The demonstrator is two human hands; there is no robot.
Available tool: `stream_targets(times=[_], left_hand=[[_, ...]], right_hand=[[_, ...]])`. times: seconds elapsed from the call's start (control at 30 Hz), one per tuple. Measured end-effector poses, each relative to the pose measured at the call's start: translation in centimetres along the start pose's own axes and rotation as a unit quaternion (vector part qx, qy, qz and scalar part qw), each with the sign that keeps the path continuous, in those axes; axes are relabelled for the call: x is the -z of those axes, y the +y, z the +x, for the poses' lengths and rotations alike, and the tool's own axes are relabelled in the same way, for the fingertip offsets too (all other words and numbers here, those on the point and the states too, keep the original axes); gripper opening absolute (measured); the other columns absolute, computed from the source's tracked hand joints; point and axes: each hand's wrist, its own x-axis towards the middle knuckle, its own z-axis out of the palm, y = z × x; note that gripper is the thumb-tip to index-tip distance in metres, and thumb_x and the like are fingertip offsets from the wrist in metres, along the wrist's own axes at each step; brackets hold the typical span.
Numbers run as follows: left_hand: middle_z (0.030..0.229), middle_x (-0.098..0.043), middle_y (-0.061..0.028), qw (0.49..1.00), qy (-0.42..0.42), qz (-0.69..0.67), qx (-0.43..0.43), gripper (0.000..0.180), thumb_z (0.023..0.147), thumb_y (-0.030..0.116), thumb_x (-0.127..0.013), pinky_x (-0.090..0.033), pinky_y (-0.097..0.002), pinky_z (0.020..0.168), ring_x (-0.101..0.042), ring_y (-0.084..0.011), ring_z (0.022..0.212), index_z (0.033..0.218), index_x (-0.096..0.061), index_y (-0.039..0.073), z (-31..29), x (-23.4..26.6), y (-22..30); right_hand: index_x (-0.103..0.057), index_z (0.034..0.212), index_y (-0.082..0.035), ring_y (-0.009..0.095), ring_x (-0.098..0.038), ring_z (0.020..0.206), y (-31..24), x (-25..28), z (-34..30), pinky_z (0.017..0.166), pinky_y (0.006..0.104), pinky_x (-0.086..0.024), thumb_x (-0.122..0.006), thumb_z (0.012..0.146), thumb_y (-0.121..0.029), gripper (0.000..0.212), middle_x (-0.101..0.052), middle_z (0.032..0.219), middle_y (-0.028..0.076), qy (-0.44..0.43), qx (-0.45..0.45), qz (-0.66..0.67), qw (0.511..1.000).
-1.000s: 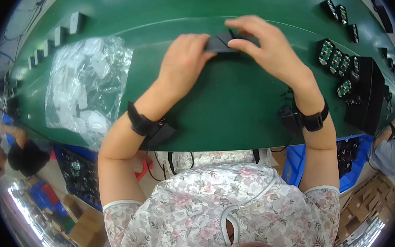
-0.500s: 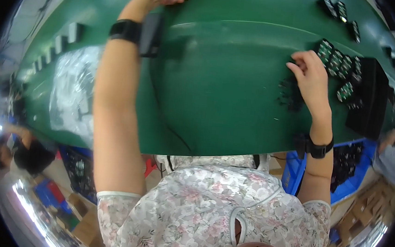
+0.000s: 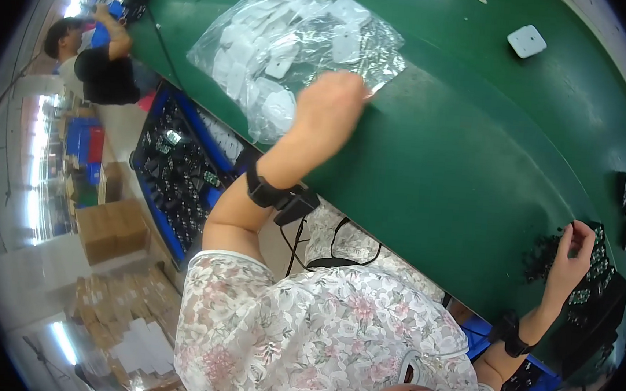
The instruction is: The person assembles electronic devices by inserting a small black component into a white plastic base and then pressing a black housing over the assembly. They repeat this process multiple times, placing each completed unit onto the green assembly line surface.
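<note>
The left hand (image 3: 329,103) pinches closed on the clear bag of white parts (image 3: 295,43) near the tabletop's (image 3: 463,156) near edge. The right hand (image 3: 571,256), fingers curled, touches the small black pieces (image 3: 543,258) at the right edge. A firm grip on the bag's edge, I reckon, keeps parts from spilling.

A long green workbench (image 3: 448,155) curves across a bright hall, with blue crates (image 3: 85,144) and stacked cardboard boxes (image 3: 108,227) on the pale floor (image 3: 34,276) at left, where another person (image 3: 92,57) works.
</note>
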Motion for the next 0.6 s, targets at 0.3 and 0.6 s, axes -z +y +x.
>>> stream_targets(times=[0.3,0.6], left_hand=[[0.096,-0.059,-0.0150,0.969,0.120,0.195,0.088,0.021,0.079,0.011,-0.065,-0.048,-0.0395,0.078,-0.054,-0.0325,0.093,0.097,-0.060,0.001,-1.9,-1.0,-10.5],[0.102,-0.061,-0.0143,0.997,0.076,0.026,-0.009,0.028,0.082,0.005,-0.062,-0.050,-0.0395,0.077,-0.058,-0.0340,0.091,0.110,-0.061,0.005,-1.1,0.6,-0.6]], right_hand=[[-0.062,0.097,0.000,0.007,-0.053,0.075,-3.6,-1.9,0.4,0.072,0.0208,-0.043,-0.061,0.092,-0.010,0.010,-0.059,0.084,0.001,-0.047,0.033,0.092,0.994],[-0.060,0.090,0.001,0.008,-0.054,0.073,-7.4,-3.5,-0.6,0.070,0.0209,-0.044,-0.059,0.090,-0.001,0.003,-0.060,0.081,0.002,-0.088,0.028,0.197,0.976]])
